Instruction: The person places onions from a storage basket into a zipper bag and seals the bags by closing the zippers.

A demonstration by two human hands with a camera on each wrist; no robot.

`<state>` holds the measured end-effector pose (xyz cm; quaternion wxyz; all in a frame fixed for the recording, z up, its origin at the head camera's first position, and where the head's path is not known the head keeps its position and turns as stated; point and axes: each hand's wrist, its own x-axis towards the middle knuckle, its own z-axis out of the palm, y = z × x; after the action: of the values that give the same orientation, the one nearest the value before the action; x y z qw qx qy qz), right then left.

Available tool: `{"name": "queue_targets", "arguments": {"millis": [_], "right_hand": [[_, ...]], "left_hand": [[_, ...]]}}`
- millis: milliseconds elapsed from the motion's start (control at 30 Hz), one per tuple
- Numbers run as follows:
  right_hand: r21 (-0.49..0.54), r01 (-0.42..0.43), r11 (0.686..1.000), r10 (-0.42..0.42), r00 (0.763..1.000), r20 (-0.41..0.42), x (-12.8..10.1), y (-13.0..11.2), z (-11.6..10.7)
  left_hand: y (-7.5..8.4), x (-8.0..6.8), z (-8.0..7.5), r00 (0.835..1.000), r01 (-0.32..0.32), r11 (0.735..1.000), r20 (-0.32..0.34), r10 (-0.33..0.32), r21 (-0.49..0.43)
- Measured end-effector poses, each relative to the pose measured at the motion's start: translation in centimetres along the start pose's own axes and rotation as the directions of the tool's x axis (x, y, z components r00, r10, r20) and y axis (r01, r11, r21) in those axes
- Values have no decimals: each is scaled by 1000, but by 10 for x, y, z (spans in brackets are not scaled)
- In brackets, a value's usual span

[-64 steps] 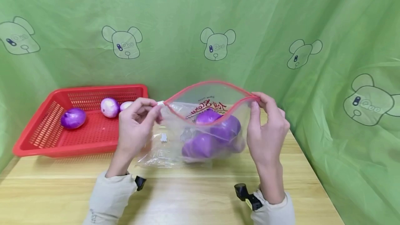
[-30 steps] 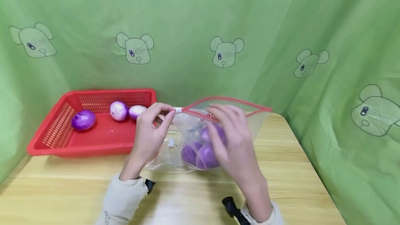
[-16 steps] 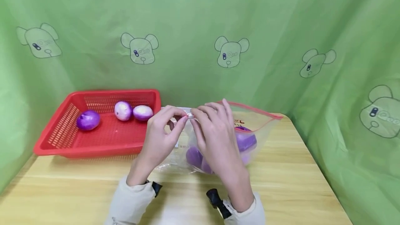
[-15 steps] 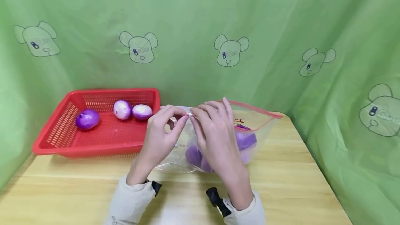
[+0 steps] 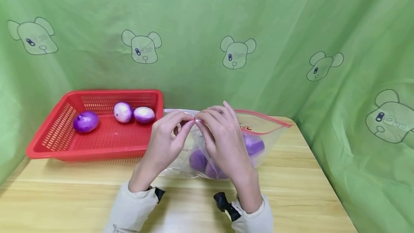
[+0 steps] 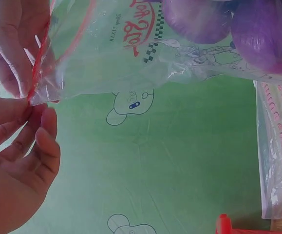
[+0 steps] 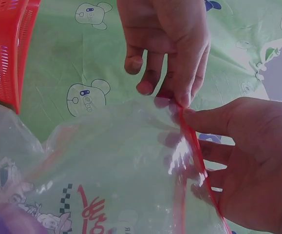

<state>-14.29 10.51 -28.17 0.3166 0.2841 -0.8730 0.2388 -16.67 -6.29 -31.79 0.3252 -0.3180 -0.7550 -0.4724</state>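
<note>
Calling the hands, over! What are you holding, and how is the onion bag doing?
Left hand and right hand both pinch the bag at its red zip edge. Purple onions inside, far end looks open. Nothing in the way.

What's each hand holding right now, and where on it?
Both hold the clear zip bag by its red zip strip: the left hand and the right hand pinch it side by side near its left end.

Basket [image 5: 45, 143] left of bag [image 5: 262, 127]; onions [image 5: 253, 145] inside.
</note>
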Motion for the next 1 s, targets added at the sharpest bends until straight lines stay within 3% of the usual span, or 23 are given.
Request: {"name": "queue_targets", "arguments": {"millis": [733, 1000], "right_hand": [[60, 15, 998, -14, 1000, -14, -3, 16, -9], [72, -17, 997, 18, 1000, -10, -4, 19, -13]], "left_hand": [[1, -1, 5, 998, -49, 998, -30, 50, 36], [2, 0, 4, 998, -33, 999, -51, 34, 24]]}}
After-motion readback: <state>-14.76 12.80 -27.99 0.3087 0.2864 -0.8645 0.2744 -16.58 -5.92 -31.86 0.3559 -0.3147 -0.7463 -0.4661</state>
